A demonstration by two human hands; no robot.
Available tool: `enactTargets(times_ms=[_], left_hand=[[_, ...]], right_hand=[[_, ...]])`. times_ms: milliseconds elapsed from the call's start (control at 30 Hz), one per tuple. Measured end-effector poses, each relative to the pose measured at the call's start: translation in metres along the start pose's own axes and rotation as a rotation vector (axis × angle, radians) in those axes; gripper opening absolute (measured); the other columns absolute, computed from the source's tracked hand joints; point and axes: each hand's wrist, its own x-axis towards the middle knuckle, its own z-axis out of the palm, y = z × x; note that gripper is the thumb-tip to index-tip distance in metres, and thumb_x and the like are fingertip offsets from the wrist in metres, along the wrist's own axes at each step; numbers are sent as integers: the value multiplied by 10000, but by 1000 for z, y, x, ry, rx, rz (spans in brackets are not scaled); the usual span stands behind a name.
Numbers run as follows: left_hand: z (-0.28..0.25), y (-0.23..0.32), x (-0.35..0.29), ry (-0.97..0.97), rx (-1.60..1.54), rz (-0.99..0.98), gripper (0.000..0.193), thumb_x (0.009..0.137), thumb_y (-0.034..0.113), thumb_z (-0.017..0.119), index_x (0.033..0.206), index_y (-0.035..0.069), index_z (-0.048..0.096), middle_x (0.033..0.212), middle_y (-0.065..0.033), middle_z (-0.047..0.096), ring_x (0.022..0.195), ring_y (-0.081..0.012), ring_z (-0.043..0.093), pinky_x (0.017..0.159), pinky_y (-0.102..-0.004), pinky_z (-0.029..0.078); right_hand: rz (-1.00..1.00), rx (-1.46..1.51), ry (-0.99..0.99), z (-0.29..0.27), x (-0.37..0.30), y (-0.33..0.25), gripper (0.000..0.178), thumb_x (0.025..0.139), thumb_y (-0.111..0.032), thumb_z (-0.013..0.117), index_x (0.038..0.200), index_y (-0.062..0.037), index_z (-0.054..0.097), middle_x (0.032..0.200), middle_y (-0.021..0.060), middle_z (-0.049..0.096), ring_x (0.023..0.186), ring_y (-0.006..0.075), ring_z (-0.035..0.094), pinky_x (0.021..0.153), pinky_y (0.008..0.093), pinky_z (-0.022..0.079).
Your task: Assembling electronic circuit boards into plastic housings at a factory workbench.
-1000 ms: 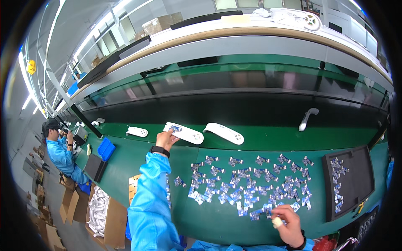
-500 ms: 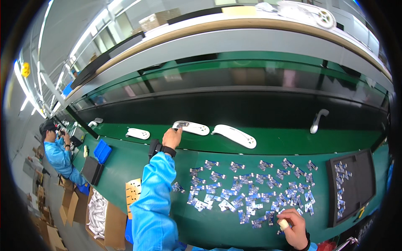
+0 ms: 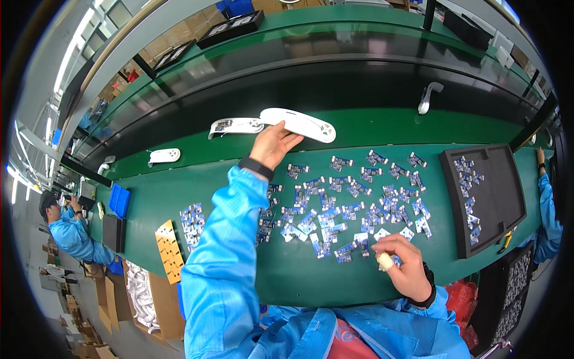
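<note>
My left hand [image 3: 275, 145] reaches across the bench, its fingers closed on the near edge of a curved white plastic shell [image 3: 308, 125], which is tilted up. Just left of that lies a similar white shell [image 3: 244, 126] with a dark circuit board at its left end. My right hand [image 3: 408, 266] is low over the bench, its fingers curled toward the thumb, which wears a cream finger cot [image 3: 385, 261]. Whatever may be between those fingertips is hidden. Many small blue circuit boards [image 3: 327, 218] are spread on the green mat beside and beyond my right hand.
A black foam tray [image 3: 502, 197] with boards stands at right. Farther off lie a white shell [image 3: 164, 156] and a white handle-shaped part [image 3: 426, 99]. At left are a yellow panel [image 3: 169, 251], a blue bin [image 3: 119, 200] and a co-worker [image 3: 75, 233]; another person's arm [image 3: 549, 209] shows at far right.
My left hand has left the board-fitted shell and moved right to grip the neighbouring shell, now tilted up. My right hand stays low with curled fingers. The view has shifted.
</note>
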Motion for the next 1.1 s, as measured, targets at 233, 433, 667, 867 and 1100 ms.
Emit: enactTargets(times_ms=[233, 433, 667, 867, 1100], left_hand=[[61, 14, -204, -145, 64, 25, 356, 993, 163, 470, 1313, 28, 393, 1273, -121, 512, 1205, -278, 506, 1000, -458, 458], [64, -52, -332, -68, -26, -145, 384, 988, 82, 449, 1351, -9, 369, 1343, -134, 478, 1232, -254, 495, 1035, -459, 435], [34, -118, -378, 50, -240, -85, 428, 970, 41, 465, 1378, 6, 340, 1354, -160, 464, 1243, -289, 489, 1052, -475, 418], [8, -134, -380, -23, -152, -3, 538, 912, 86, 590, 1385, 47, 338, 1386, -192, 429, 1265, -314, 469, 1025, -499, 421], [2, -125, -371, -113, -137, 43, 595, 811, -128, 564, 1351, 23, 365, 1401, -215, 423, 1283, -271, 444, 1092, -408, 344]], right_hand=[[-392, -244, 123, 15, -11, -22, 232, 786, 1, 640, 1017, -9, 659, 1015, 124, 653, 834, 273, 625, 731, 356, 502], [-751, -454, -147, 57, -32, -48, 386, 781, -107, 654, 1161, -43, 627, 1255, 102, 601, 1188, 259, 550, 941, 405, 417], [-496, -518, -298, 87, -67, -36, 414, 833, -174, 627, 1213, -16, 585, 1315, 158, 544, 1220, 296, 524, 1007, 448, 379], [-385, -635, -3, 67, -32, -12, 310, 758, -39, 634, 1068, -32, 648, 1094, 127, 611, 972, 299, 588, 827, 378, 492], [-375, -804, -133, 63, -2, 17, 219, 732, 11, 607, 942, -33, 650, 943, 79, 585, 875, 252, 581, 719, 366, 500]])
